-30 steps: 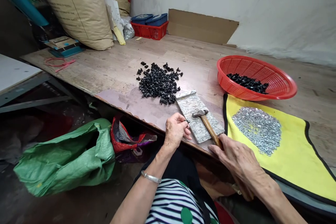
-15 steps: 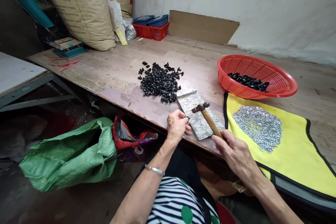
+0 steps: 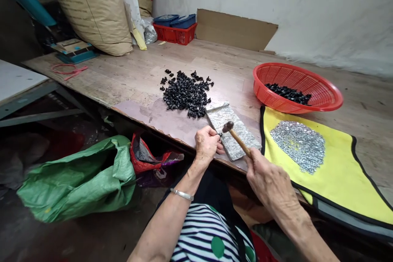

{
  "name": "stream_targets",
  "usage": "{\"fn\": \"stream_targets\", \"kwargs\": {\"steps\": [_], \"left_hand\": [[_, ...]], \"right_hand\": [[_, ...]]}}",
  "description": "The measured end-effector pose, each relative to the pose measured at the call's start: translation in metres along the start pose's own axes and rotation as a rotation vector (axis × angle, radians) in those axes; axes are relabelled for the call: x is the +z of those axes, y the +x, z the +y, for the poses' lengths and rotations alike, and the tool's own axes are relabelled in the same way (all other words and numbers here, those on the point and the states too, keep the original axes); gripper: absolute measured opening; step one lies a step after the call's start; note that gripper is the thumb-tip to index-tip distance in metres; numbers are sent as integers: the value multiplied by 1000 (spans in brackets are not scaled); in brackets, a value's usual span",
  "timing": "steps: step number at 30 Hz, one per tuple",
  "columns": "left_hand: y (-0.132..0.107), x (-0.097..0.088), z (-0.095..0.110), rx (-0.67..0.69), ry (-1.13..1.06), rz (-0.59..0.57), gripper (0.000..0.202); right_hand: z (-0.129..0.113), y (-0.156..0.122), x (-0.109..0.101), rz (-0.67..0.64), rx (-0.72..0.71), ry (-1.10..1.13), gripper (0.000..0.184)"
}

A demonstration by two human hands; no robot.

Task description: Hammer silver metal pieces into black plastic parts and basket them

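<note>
My right hand point(image 3: 270, 178) is closed around the wooden handle of a hammer point(image 3: 241, 141). The hammer's metal head is over a grey stone slab point(image 3: 239, 147), close to the fingertips of my left hand point(image 3: 207, 143). Those fingers are pinched on a small black part point(image 3: 220, 134) at the slab's left edge; most of it is hidden. Beyond the slab lies a pile of small black parts point(image 3: 186, 94). To the right, many small silvery metal pieces point(image 3: 297, 145) are spread on a yellow cloth point(image 3: 337, 184) with black edging.
A red mesh basket point(image 3: 325, 94) holding black parts stands behind the cloth. Large paper sacks point(image 3: 92, 8) and a red crate point(image 3: 175, 35) with blue trays are at the back. A green bag point(image 3: 80, 184) and a red bag point(image 3: 144, 159) sit below the table's front edge.
My right hand has turned and shifted slightly left, bringing the hammer head down and left toward my left fingertips. My left hand stays pinched at the slab's edge. The view has shifted slightly.
</note>
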State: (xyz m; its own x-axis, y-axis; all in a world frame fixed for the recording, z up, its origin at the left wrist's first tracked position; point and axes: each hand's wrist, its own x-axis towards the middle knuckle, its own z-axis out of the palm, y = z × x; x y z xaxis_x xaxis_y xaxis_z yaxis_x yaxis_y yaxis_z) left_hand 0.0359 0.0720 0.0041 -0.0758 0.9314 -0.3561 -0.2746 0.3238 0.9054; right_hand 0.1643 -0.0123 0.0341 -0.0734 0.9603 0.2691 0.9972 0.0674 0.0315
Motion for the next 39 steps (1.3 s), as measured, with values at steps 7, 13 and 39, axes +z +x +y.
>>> {"fn": "stream_targets", "kwargs": {"steps": [7, 13, 39], "left_hand": [[1, 1, 0, -14, -13, 3, 13], [0, 1, -1, -10, -17, 1, 13], [-2, 0, -2, 2, -2, 11, 15]], "right_hand": [[2, -3, 0, 123, -31, 118, 28], [-4, -4, -8, 304, 28, 177, 37], [-13, -11, 9, 92, 58, -13, 37]]}}
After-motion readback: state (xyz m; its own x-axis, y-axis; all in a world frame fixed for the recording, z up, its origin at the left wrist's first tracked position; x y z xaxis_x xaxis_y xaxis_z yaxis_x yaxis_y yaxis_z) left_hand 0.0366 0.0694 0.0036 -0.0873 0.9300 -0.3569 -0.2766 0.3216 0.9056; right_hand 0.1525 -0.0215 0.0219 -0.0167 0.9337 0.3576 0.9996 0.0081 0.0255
